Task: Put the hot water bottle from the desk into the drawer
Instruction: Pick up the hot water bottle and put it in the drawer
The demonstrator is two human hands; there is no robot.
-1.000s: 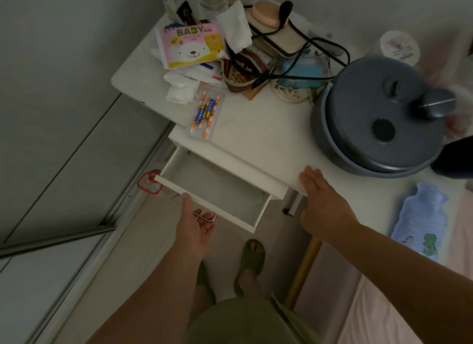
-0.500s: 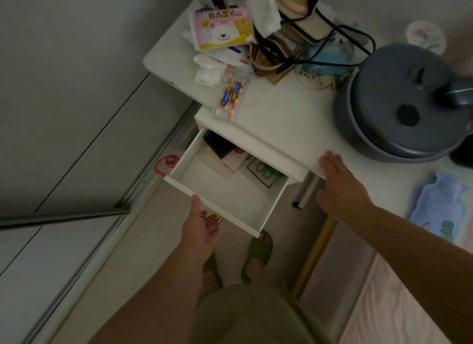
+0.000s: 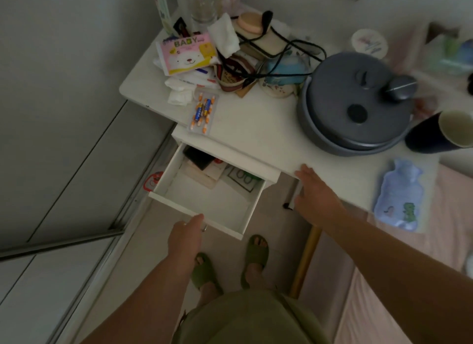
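Drawer (image 3: 212, 202) stands open beyond the left hand (image 3: 185, 234), fingers clamped on its handle (image 3: 204, 228); papers and a dark item lie at its back. Right hand (image 3: 316, 197) rests flat on the table (image 3: 256, 128) edge, fingers together; the hot water bottle (image 3: 398, 195) lies to its right.

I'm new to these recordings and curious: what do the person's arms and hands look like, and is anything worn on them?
Both arms are bare to the frame's bottom edge: no sleeves, gloves, watch or bracelet show. The left hand and right hand are bare too; no ring can be made out in this dim light.

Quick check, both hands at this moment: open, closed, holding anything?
Left hand: at the small metal pull on the front of the open white drawer; whether it grips the pull cannot be told.
Right hand: open, flat on the white desk edge, holding nothing.
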